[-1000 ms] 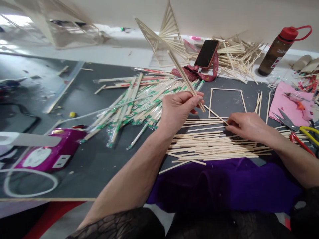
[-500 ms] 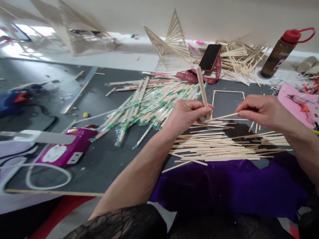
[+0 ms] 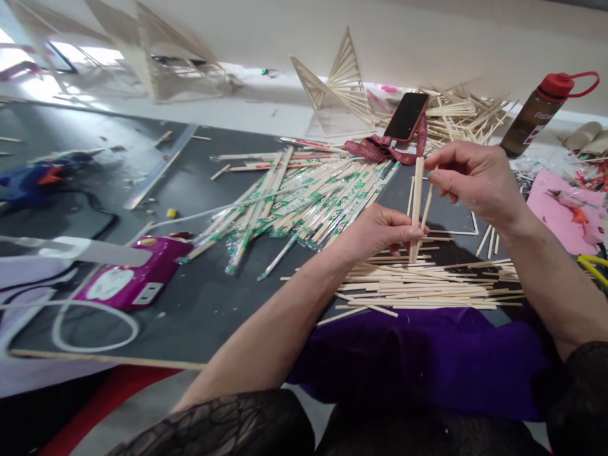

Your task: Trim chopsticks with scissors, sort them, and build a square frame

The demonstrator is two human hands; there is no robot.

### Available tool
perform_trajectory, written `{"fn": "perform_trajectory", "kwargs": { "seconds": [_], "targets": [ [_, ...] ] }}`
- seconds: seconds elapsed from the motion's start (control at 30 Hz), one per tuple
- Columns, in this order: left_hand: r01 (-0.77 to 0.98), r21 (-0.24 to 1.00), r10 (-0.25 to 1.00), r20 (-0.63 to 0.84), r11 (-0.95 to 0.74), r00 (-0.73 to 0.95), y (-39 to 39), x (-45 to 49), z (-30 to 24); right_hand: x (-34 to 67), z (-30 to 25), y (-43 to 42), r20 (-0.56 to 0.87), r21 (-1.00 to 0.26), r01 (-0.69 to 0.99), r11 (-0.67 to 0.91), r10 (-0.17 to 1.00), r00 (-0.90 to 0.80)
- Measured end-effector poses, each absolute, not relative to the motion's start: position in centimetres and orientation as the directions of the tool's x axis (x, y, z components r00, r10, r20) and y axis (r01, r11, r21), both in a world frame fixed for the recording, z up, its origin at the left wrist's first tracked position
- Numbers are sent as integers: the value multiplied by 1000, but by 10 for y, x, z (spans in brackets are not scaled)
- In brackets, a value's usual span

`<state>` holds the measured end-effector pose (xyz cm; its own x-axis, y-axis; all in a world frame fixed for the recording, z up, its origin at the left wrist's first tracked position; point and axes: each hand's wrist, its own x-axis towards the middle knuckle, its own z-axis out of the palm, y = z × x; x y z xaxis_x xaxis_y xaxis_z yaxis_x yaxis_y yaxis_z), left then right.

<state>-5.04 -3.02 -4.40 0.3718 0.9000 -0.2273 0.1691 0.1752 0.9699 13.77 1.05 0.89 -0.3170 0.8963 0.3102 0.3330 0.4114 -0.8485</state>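
Note:
Several wooden sticks (image 3: 416, 190) stand nearly upright as a bundle, pinched in the fingers of my left hand (image 3: 387, 233). My right hand (image 3: 475, 177) is closed on the top of a single wooden stick (image 3: 427, 206), tilted beside the bundle with its lower end near my left fingertips. Below both hands lies a spread of loose sticks (image 3: 427, 288), mostly side by side. A square frame of thin sticks (image 3: 456, 232) lies flat on the table behind, partly hidden by my right hand.
Plastic-wrapped chopsticks (image 3: 304, 196) lie left of my hands. Behind are a phone (image 3: 406, 116), a stick model (image 3: 349, 79), a stick pile (image 3: 468, 111) and a bottle (image 3: 536, 114). A magenta power block (image 3: 156, 269) with cables and a blue glue gun (image 3: 38, 174) lie left.
My right hand has moved up, turning its stick from nearly level to steep alongside the bundle. My left hand has shifted slightly down and right in view with the bundle.

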Motion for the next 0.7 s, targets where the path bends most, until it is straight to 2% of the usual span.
{"fn": "perform_trajectory", "kwargs": {
  "seconds": [0.3, 0.43, 0.57, 0.7],
  "targets": [
    [130, 963, 888, -267, 234, 376, -30, -45, -56, 129, -6, 15, 262, -899, 273, 343, 919, -293],
    [112, 960, 901, -280, 257, 331, -30, -43, -58, 126, -17, 17, 246, -928, 197, 315, 918, -310],
    [76, 958, 920, -288, 278, 265, -28, -46, -56, 124, -27, 17, 154, -964, 159, 212, 937, -315],
    [67, 956, 933, -293, 285, 211, -24, -50, -55, 124, -31, 15, 79, -962, 218, 164, 932, -354]
  ]
}}
